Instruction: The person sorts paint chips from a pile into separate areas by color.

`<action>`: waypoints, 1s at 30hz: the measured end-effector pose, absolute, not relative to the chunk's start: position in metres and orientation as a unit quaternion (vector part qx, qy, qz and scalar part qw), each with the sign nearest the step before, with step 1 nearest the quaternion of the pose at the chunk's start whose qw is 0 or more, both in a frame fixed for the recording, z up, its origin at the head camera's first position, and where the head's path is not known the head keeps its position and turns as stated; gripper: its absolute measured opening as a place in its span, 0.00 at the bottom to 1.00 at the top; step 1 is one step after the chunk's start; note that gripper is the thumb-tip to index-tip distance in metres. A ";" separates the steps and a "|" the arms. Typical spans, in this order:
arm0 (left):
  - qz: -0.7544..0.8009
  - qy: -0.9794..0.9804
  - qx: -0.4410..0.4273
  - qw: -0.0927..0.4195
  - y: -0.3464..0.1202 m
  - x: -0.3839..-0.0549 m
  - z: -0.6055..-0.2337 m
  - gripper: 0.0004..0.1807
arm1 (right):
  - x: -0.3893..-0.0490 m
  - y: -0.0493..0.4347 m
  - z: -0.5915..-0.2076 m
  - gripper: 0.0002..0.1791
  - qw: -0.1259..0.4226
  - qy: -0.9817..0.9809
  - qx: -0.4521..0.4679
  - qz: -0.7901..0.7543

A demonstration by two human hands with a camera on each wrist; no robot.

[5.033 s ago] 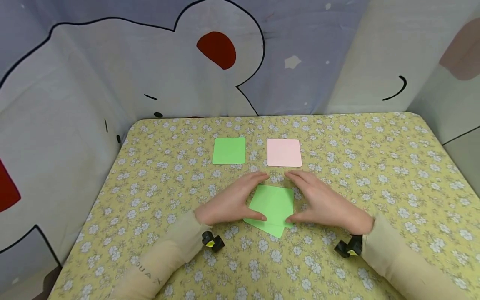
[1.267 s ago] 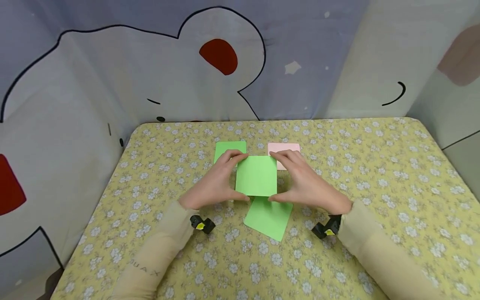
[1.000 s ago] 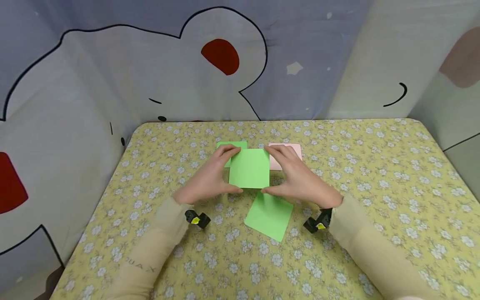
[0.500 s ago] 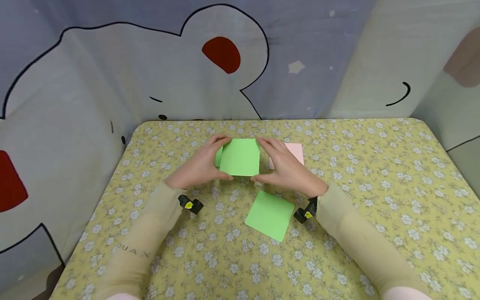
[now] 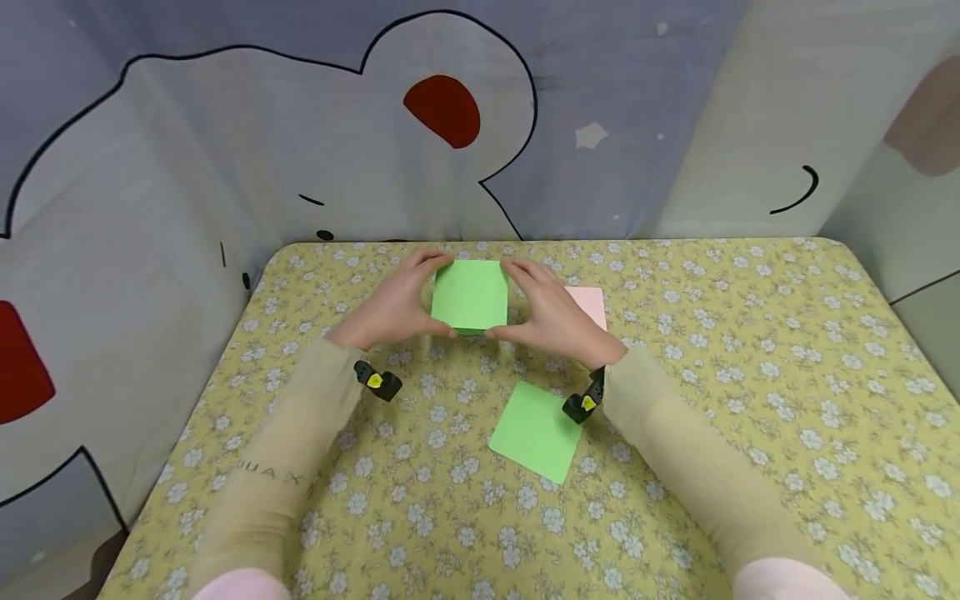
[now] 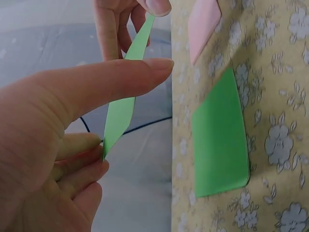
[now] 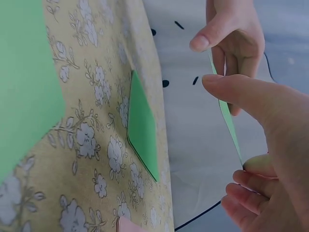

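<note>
My left hand (image 5: 397,304) and right hand (image 5: 555,312) hold a thin green square card (image 5: 471,296) between them in the head view. Each pinches a side of it, thumb at the near corner and fingers at the far corner. Both wrist views show this card raised above the table. Below it lies another green card (image 6: 219,140), seen in the left wrist view and almost wholly hidden from the head camera. Nearer the person a further green card (image 5: 532,433) lies askew, partly under the right wrist camera. A pink card (image 5: 591,306) is partly covered by my right hand.
The table has a yellow cloth (image 5: 750,400) printed with white flowers. A cartoon-printed curtain (image 5: 637,108) hangs along its back and sides. Small black cameras (image 5: 377,381) are strapped at both wrists.
Both hands lifted the top green card from the front pair and carried it away from the person and leftward, over the back left green card. The lower front card stays put.
</note>
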State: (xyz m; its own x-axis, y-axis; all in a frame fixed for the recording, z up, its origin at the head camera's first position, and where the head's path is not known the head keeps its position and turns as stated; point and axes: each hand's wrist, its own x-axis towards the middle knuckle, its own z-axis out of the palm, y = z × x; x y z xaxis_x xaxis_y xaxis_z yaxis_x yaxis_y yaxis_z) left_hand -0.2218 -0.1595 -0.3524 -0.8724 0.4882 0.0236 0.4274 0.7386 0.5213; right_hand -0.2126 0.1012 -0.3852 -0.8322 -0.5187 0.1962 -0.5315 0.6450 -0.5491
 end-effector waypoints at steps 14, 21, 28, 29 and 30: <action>0.257 0.934 0.221 0.108 -0.165 -0.250 -0.374 0.60 | -0.243 0.085 -0.403 0.58 -0.052 -0.917 0.260 0.299; 0.256 0.931 0.218 0.139 -0.169 -0.259 -0.395 0.59 | -0.252 0.076 -0.418 0.59 -0.091 -0.918 0.255 0.291; 0.262 0.926 0.222 0.155 -0.173 -0.263 -0.406 0.58 | -0.255 0.074 -0.424 0.59 -0.110 -0.922 0.245 0.279; 0.263 0.926 0.220 0.157 -0.174 -0.263 -0.406 0.58 | -0.255 0.074 -0.424 0.59 -0.110 -0.923 0.244 0.278; 0.263 0.926 0.219 0.159 -0.174 -0.263 -0.406 0.58 | -0.255 0.074 -0.424 0.59 -0.111 -0.923 0.244 0.276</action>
